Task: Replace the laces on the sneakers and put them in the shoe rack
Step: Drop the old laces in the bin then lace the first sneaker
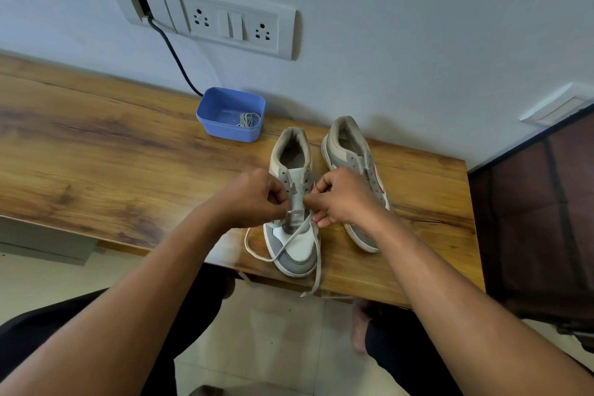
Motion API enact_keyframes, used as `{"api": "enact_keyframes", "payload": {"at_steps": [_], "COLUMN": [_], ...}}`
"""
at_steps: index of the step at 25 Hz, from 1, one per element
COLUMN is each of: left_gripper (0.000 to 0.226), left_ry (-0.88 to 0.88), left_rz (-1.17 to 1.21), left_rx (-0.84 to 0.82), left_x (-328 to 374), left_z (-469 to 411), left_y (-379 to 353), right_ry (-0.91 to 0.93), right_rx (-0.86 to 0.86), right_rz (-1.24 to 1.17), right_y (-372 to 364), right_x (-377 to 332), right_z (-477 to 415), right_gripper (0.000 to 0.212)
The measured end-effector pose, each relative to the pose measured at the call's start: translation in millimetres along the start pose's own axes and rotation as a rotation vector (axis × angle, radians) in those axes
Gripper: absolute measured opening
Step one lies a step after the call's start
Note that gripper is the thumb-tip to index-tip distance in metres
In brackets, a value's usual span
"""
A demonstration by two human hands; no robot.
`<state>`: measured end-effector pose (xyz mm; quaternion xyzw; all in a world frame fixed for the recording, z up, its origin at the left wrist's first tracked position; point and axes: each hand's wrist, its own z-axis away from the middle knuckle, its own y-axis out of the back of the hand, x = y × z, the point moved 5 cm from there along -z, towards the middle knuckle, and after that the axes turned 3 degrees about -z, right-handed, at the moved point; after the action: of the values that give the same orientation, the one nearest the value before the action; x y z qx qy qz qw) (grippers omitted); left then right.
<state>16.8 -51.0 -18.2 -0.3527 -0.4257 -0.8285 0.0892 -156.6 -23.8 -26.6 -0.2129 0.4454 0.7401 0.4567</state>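
In the head view, the nearer sneaker [294, 249] sits toe-out at the desk's [112, 154] front edge, likely for easy reach, while the left hand [257, 199] and right hand [342, 199] each pinch its lace [317, 267] at the eyelets with curled fingers [313, 201], seemingly threading it.

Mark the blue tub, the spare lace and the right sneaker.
blue tub [225, 132]: head view, front wall.
spare lace [248, 120]: head view, its coil.
right sneaker [332, 146]: head view, beige heel side.

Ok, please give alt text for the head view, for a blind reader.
The left hand and right hand pinch a pale lace over one sneaker's eyelets on a wooden table. The second sneaker stands beside it; a blue tub behind holds another lace.
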Motion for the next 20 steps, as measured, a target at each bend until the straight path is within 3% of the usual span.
{"api": "enact_keyframes", "payload": {"at_steps": [3, 7, 11, 16, 20], "left_gripper": [0.009, 0.008, 0.005, 0.009, 0.016], "left_ry": [-0.001, -0.034, 0.017, 0.065, 0.140], "left_rz": [0.056, -0.110, -0.059, 0.077, 0.004], "left_rx": [0.026, 0.165, -0.131, -0.119, -0.170], "left_x": [1.2, 5.0, -3.6, -7.9, -24.8], "left_z": [-3.7, -5.2, 1.1, 3.7, 0.7], "left_y": [-10.6, -17.2, -3.4, 6.0, 11.6], "right_ry": [0.029, 0.060, 0.089, 0.086, 0.073], "right_rx": [0.027, 0.054, 0.074, 0.074, 0.075], "right_rz": [0.046, 0.064, 0.056, 0.050, 0.041], "right_y": [-2.0, -3.4, -2.6, -2.3, -1.4], "right_x": [-1.3, -0.7, -1.4, -1.2, -1.0], "right_z": [-0.2, -0.7, 0.5, 0.9, 1.2], "right_gripper": [0.019, 0.021, 0.016, 0.016, 0.016]}}
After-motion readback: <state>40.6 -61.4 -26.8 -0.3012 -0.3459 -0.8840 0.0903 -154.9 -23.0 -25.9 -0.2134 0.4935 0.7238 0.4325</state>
